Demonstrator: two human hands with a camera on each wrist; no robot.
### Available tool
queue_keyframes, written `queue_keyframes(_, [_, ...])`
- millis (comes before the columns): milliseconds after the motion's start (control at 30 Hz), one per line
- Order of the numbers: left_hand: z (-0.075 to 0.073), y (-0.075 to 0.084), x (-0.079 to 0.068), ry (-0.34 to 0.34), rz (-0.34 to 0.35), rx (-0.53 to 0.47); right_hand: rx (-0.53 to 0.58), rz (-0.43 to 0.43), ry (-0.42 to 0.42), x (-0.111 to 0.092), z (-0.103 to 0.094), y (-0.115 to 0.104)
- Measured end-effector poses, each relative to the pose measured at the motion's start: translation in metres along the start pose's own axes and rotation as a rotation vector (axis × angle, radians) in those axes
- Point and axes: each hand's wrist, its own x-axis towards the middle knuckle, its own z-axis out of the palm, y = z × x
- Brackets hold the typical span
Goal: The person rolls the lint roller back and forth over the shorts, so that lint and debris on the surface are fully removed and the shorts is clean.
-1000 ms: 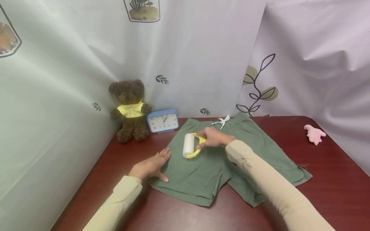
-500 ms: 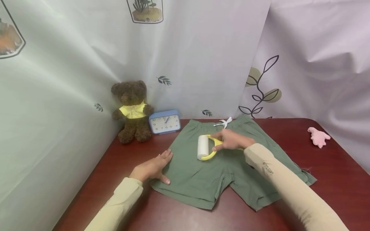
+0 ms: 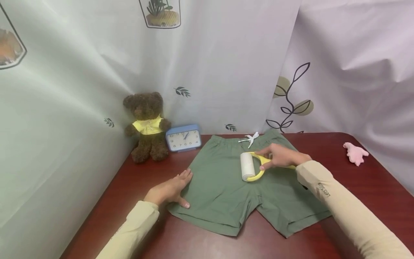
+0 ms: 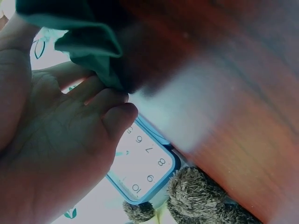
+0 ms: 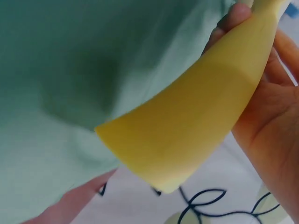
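Green shorts (image 3: 220,180) with a white drawstring bow lie spread on the dark red table (image 3: 129,201). My right hand (image 3: 281,156) grips the yellow handle of a lint roller (image 3: 248,167); its white roll sits on the front of the shorts, right of their middle. In the right wrist view the flared end of the yellow handle (image 5: 196,102) fills the centre, with fingers around its far part. My left hand (image 3: 171,189) rests on the left edge of the shorts, fingers extended. The left wrist view shows its palm (image 4: 56,135) beside a fold of green cloth (image 4: 88,42).
A brown teddy bear (image 3: 150,144) in a yellow shirt and a blue alarm clock (image 3: 183,138) stand at the back left against the patterned curtain (image 3: 226,64). A pink plush toy (image 3: 355,154) lies at the right of the table.
My right hand has moved the lint roller rightwards across the shorts, from the left leg to past the middle. My left hand has stayed at the left edge.
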Motion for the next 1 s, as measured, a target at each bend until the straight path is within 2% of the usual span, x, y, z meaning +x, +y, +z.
queue_keyframes(100, [0.000,0.001,0.001,0.000,0.008,0.008,-0.004,-0.001,0.000,-0.010,-0.005,0.007])
queue_keyframes(267, [-0.001,0.002,0.002,0.006,0.020,0.002,-0.017,0.044,-0.005,-0.023,-0.014,0.017])
queue_keyframes(433, [0.003,0.001,0.000,-0.006,-0.002,-0.013,-0.016,0.069,-0.019,-0.032,-0.018,0.029])
queue_keyframes(567, [0.003,0.002,0.001,0.002,0.008,-0.018,-0.020,0.098,-0.018,-0.041,-0.027,0.037])
queue_keyframes(1000, [-0.002,0.003,0.000,0.012,0.031,-0.011,-0.047,0.164,-0.037,-0.082,-0.056,0.079])
